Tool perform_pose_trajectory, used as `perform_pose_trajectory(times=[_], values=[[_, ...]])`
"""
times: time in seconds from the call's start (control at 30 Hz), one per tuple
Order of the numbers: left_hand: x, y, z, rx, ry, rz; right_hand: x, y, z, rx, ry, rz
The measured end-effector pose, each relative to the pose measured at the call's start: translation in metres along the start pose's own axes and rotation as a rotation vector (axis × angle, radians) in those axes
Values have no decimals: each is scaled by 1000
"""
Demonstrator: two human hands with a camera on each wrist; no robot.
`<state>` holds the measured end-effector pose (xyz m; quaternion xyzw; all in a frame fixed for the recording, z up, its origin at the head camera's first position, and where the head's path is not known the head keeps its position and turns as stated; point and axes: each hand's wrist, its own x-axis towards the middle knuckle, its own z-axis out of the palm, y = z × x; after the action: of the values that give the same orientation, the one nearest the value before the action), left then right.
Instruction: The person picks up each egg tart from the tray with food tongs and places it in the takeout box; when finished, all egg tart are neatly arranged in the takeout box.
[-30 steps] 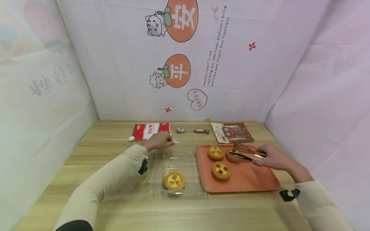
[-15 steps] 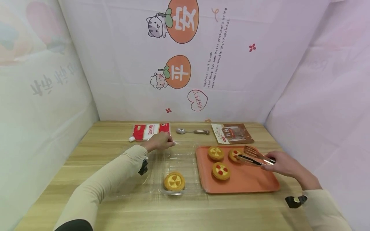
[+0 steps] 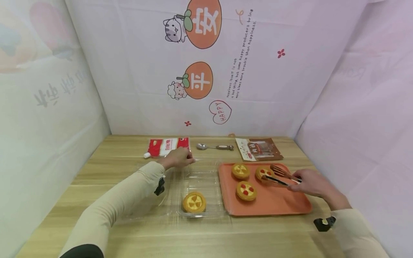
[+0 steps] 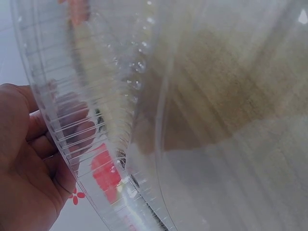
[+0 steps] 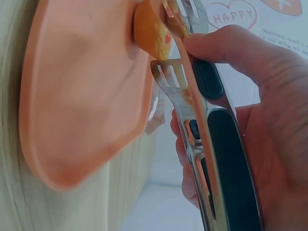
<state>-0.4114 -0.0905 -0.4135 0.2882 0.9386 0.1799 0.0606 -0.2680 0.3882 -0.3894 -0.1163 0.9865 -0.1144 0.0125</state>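
My left hand grips the back edge of a clear plastic clamshell box; in the left wrist view its fingers curl behind the ribbed plastic rim. One egg tart sits at the near end of the box. Metal tongs with dark grips are held in my right hand, over an orange tray. Their spread ends straddle the red-topped tart at the tray's back. A plain-topped tart and another red-topped tart lie to its left.
Behind the box lie a red and white pouch with a white cap and a spoon. A brown and white food packet lies behind the tray. Fabric walls enclose the wooden table on three sides.
The right hand and tongs moved right and nearer, then slightly back left. The tart between the tong ends has shifted a little right. The left hand has stayed at the box edge.
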Motion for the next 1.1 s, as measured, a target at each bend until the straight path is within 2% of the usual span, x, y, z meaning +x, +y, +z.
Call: perform_pose_trajectory(times=[0.2,0.37,0.63,0.73,0.9,1.1], values=[[1,0,-2,-7,-9,-4,9,-10,6,-9,-15,-2],[3,2,0,-11,-9,-21,13,-8,8,-21,-20,-8],[2,0,2,-4,-10,-23,13,-18,0,-4,9,-75],[1,-1,2,-11,-13,-29,16,-37,-9,16,18,-123],[0,-1,1,-32,-10,-43,21,-83,-27,-17,15,-250],[1,-2,2,-28,-8,-25,33,-135,-29,-26,-80,-416]])
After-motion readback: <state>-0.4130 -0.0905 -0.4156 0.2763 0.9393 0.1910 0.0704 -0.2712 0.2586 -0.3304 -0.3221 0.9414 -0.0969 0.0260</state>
